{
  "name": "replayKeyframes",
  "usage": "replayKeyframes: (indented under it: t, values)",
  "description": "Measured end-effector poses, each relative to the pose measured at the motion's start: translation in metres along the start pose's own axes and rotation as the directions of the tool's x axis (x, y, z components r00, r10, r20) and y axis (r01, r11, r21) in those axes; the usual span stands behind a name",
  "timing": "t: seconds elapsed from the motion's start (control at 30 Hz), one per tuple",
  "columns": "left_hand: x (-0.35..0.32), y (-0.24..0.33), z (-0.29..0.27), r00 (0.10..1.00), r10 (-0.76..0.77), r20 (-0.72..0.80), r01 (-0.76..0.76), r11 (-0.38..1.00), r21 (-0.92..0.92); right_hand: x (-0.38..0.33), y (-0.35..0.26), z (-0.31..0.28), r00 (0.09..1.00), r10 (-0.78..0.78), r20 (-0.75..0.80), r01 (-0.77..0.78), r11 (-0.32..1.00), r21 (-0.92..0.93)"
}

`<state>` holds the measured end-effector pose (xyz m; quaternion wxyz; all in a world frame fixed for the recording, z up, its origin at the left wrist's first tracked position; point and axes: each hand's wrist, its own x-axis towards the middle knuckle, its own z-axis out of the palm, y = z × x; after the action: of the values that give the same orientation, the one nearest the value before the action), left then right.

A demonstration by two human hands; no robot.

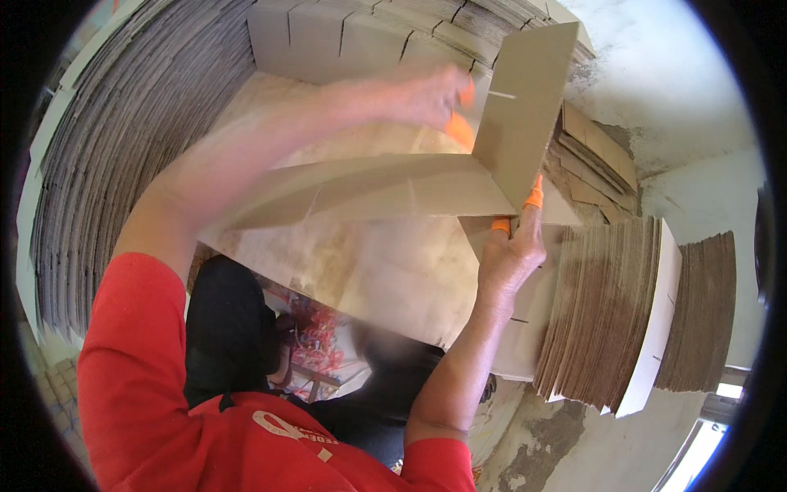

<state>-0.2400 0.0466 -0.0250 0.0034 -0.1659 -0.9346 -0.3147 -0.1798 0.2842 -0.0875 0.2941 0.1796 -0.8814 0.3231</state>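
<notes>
Two slotted cardboard strips cross near the middle of the picture. One long strip [385,187] lies across from left to right, and another strip [525,98] stands up and away from their joint. My right hand [512,258], with orange covers on its thumb and a finger, grips the strips at this joint. Left of the standing strip is my left hand [426,97], smeared by motion. Its orange-tipped thumb and finger are spread apart, with nothing seen between them.
Tall stacks of cardboard strips [123,156] line the left side. More slotted strips [361,41] stand along the back. Upright bundles [602,316] fill the right, with loose pieces [598,152] behind them. A wooden tabletop [328,254] lies below my arms.
</notes>
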Motion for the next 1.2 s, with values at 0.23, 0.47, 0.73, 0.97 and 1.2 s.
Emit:
replayKeyframes:
  t: [0.23,0.47,0.73,0.97,1.2]
  values:
    - [0.068,-0.110,0.012,0.942,0.074,-0.327,0.165,0.747,0.644,0.000,-0.009,-0.003,0.998,0.062,0.026,-0.064,0.996,0.062]
    - [0.092,-0.132,0.019,0.939,0.131,-0.319,0.145,0.688,0.711,0.003,-0.015,-0.005,0.989,0.140,0.039,-0.144,0.978,0.151]
    - [0.065,-0.116,0.006,0.951,0.187,-0.248,0.013,0.775,0.632,0.003,-0.028,-0.008,0.997,0.074,0.036,-0.081,0.967,0.241]
    - [0.048,-0.095,-0.003,0.949,0.284,-0.135,-0.162,0.810,0.564,0.002,-0.029,-0.009,0.998,0.016,0.059,-0.033,0.956,0.292]
    - [0.037,-0.060,-0.008,0.934,0.307,-0.184,-0.139,0.784,0.605,0.004,-0.038,-0.035,0.994,0.065,0.084,-0.084,0.967,0.240]
